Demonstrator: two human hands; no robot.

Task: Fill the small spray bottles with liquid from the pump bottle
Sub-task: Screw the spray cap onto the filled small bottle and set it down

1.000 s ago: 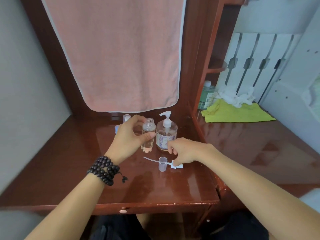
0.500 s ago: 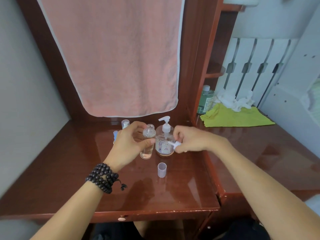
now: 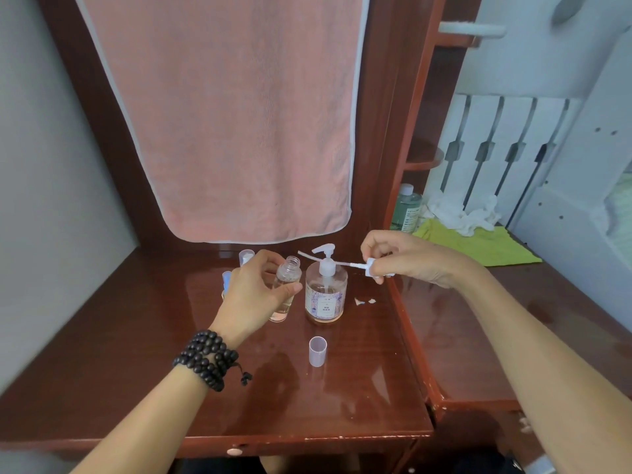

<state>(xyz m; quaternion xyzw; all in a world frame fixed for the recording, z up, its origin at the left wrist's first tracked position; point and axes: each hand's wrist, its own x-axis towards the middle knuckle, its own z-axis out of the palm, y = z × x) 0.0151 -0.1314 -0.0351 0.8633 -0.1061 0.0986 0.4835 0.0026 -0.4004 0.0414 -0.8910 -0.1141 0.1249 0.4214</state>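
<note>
Pink towel [image 3: 225, 124] hanging above the wooden desk [image 3: 102, 336]; green bottle [image 3: 406, 209], yellow-green cloth [image 3: 478, 246], crumpled white tissue [image 3: 461, 213].

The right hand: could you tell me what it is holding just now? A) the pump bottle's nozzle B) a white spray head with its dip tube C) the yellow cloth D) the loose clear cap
B: the right hand pinches the white spray head, its thin dip tube pointing left, behind the pump bottle.

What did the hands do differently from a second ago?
The right hand picked the white sprayer top off the desk and lifted it up beside the pump bottle. The left hand kept holding the open small bottle; the clear cap stayed standing on the desk.
</note>
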